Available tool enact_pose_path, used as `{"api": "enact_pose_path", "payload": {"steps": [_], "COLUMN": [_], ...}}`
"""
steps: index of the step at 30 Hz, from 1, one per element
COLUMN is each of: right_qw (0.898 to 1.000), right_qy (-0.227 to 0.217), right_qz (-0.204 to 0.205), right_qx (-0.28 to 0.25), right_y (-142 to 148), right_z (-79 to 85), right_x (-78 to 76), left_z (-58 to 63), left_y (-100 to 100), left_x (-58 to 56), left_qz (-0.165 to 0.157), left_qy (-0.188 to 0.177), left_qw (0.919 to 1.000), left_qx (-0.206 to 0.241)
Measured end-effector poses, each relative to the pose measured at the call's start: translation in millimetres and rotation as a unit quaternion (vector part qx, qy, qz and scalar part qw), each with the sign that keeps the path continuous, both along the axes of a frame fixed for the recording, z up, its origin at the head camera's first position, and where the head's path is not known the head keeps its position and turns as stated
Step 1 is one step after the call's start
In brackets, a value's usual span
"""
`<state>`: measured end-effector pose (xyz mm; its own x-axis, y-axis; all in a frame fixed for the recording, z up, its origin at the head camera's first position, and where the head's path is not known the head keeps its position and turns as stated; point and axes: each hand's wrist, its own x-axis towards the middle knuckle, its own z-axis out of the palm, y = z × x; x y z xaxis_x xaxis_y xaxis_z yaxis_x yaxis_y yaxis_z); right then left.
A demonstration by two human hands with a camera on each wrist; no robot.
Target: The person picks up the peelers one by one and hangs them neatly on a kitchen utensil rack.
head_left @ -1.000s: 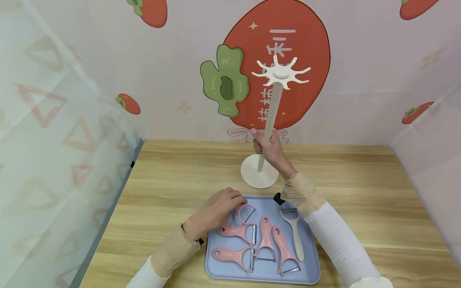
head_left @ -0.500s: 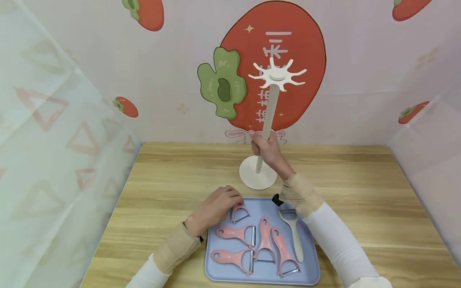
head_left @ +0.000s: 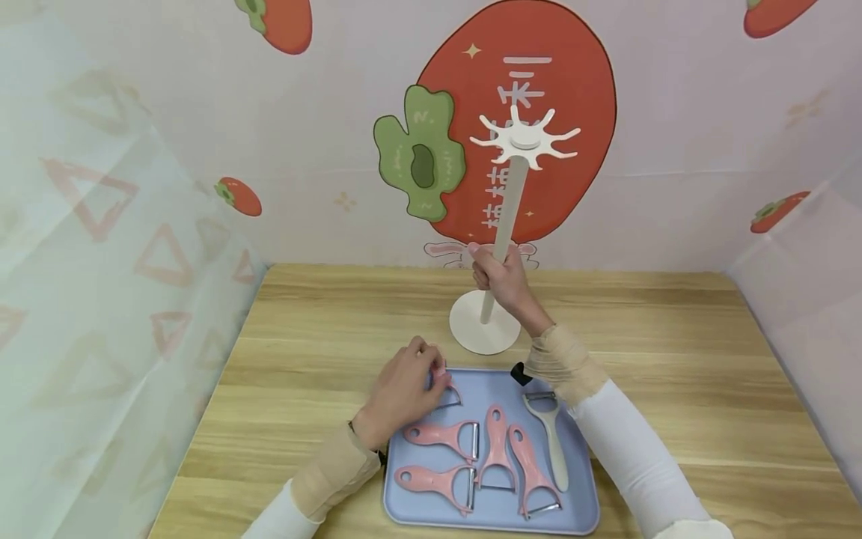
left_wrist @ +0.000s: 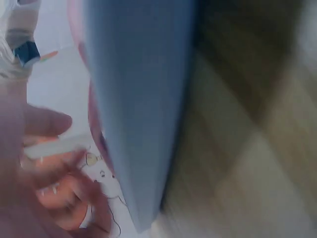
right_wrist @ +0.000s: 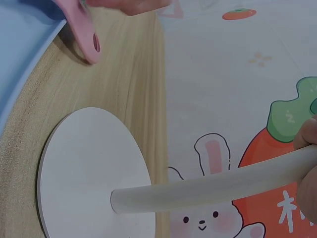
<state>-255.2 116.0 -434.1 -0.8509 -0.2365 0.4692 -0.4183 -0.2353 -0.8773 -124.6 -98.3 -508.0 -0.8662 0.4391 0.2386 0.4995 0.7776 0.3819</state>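
Note:
My left hand [head_left: 407,385] hovers at the far left corner of the blue tray [head_left: 572,516], partly over a pink peeler [head_left: 454,393]. In the left wrist view, which is blurred, its thumb and fingers stand apart with no object between them. That peeler's handle [right_wrist: 84,32] juts past the tray rim in the right wrist view. My right hand [head_left: 505,281] grips the pole [head_left: 513,195] of a white stand, which has a round base [head_left: 471,329] and a star-shaped crown of hooks [head_left: 525,138] on top.
Several more pink peelers lie in the tray, among them one at the near left [head_left: 431,479] and one at the right [head_left: 528,460]. A pale grey peeler [head_left: 552,434] lies along the right side. The wooden table [head_left: 303,359] meets a printed backdrop [head_left: 323,135] behind the stand.
The far left peeler has turned, its blade now facing toward me. My left hand has shifted slightly and spread its thumb from its fingers. My right hand keeps its grip on the pole.

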Motion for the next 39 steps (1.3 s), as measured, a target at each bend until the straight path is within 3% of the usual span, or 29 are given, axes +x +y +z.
{"api": "enact_pose_path", "payload": {"steps": [3, 7, 19, 29, 39], "right_qw": [1.000, 1.000, 1.000, 1.000, 1.000], "right_qy": [-0.003, -0.009, -0.009, -0.012, -0.006], "right_qz": [-0.005, -0.003, -0.004, -0.002, -0.004], "right_qx": [0.003, 0.001, 0.002, 0.012, 0.008], "right_y": [0, 0, 2, 0, 0], "right_z": [0.1, -0.3, 1.0, -0.4, -0.1], "right_x": [-0.3, -0.2, -1.0, 1.7, 1.6], "left_z": [1.4, 4.8, 15.5, 20.4, 29.4], "left_y": [4, 8, 19, 22, 20], "left_x": [3.6, 5.9, -5.4, -6.1, -3.2], "left_qz": [0.049, 0.073, 0.093, 0.126, 0.109], "left_qy": [-0.033, -0.051, -0.094, -0.152, -0.174], "left_qw": [0.9982, 0.9956, 0.9900, 0.9768, 0.9754], "left_qx": [-0.007, -0.029, -0.048, -0.083, -0.081]}}
